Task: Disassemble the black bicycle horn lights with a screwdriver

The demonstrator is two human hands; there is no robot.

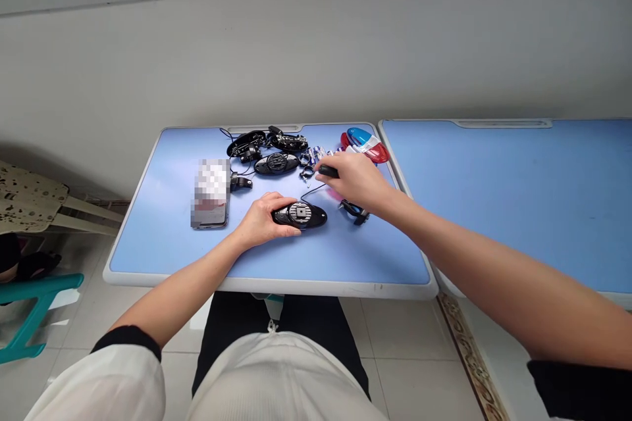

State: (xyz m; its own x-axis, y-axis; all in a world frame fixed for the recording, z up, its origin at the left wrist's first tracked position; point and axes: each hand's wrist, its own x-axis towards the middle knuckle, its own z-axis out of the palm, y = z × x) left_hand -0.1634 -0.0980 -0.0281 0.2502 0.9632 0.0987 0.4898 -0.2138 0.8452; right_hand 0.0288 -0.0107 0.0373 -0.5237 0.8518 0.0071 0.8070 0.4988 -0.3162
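My left hand (261, 218) rests on the blue table (162, 237) and grips the left end of a black oval device base (301, 215) with a round grille in its middle. A thin black wire runs from that base up toward my right hand (356, 179). The right hand's fingers are closed round a small black part (326, 172) next to a heap of small metal pieces (312, 158). A black clamp piece (354, 212) lies just under my right wrist.
Several black oval shells and wired parts (269, 145) lie along the table's far side. A red, white and blue cover (365, 143) sits at the far right. A phone (210, 193) lies to the left. A second blue table (518, 191) adjoins on the right; a teal stool (34, 309) stands left.
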